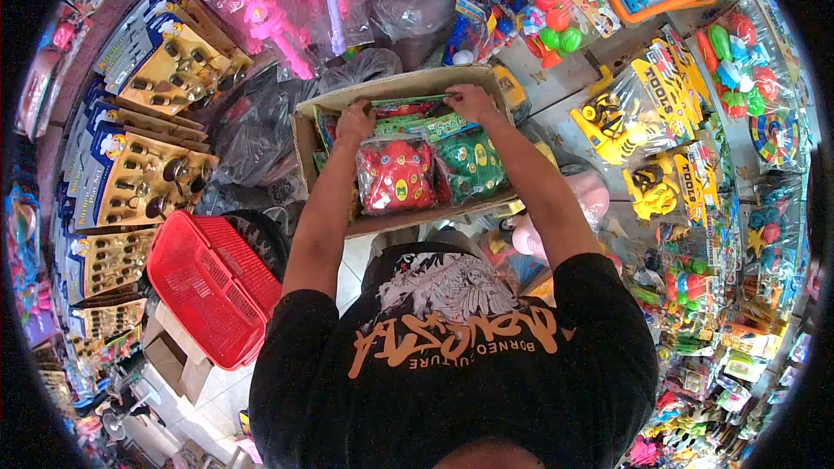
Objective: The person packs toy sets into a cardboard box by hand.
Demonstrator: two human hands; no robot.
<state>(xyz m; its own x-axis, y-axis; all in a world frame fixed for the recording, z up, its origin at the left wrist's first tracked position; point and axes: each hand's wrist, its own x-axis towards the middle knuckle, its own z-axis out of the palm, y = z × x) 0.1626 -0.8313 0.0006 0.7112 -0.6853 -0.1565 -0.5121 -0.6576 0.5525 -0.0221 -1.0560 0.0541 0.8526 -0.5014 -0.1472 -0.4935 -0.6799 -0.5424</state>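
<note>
In front of me stands an open cardboard box (303,152) holding packaged toys. My left hand (354,120) reaches over its left side, fingers curled on the top edge of a flat green-and-red toy packet (405,110). My right hand (472,102) is at the back right, its fingers closed on the same row of packets near a green printed header card (445,127). Nearer to me in the box lie a red toy in clear plastic (398,175) and a green toy in clear plastic (469,165). My fingertips are partly hidden among the packets.
A red plastic basket (187,265) sits at the left, beside hanging kitchen play sets (156,175). Yellow tool toy packs (621,117) hang at the right. Pink bagged toys (269,26) and dark plastic bags (252,126) are beyond the box. An orange tray (647,9) is at top right.
</note>
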